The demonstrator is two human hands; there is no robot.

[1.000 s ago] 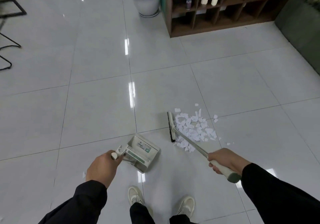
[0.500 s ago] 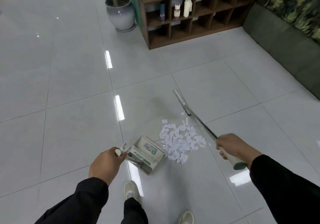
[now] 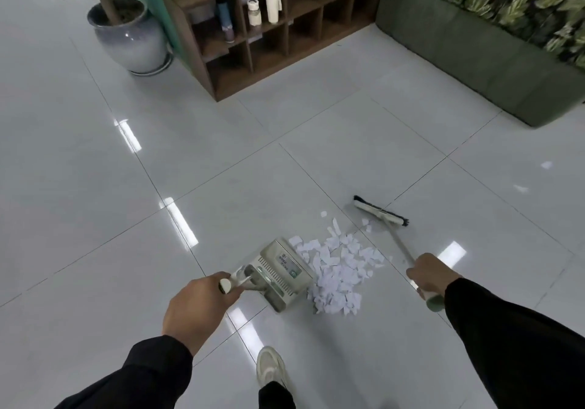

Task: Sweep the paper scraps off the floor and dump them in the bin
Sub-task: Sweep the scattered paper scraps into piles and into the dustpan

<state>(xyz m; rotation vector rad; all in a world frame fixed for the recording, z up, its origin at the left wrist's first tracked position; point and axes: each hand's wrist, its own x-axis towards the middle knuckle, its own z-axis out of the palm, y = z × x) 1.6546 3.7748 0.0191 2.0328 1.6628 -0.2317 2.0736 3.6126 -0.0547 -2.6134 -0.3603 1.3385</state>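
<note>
A pile of white paper scraps [image 3: 340, 269] lies on the glossy tiled floor [image 3: 95, 187], right against the mouth of a cream dustpan [image 3: 281, 271]. My left hand [image 3: 199, 307] grips the dustpan's handle and holds the pan on the floor. My right hand [image 3: 430, 274] grips the pale handle of a broom; its brush head [image 3: 381, 211] rests on the floor beyond the pile, to the far right. A few stray scraps [image 3: 367, 223] lie near the brush. No bin is in view.
A wooden cubby shelf [image 3: 272, 32] with bottles stands at the back. A potted plant in a grey pot [image 3: 133, 41] is to its left. A green bench [image 3: 474, 51] with foliage lines the right wall. My shoe [image 3: 270, 367] is below the dustpan.
The broom head has swung from the left of the pile over to its far right side. The dustpan has come up against the scraps, and my view has shifted toward the shelf.
</note>
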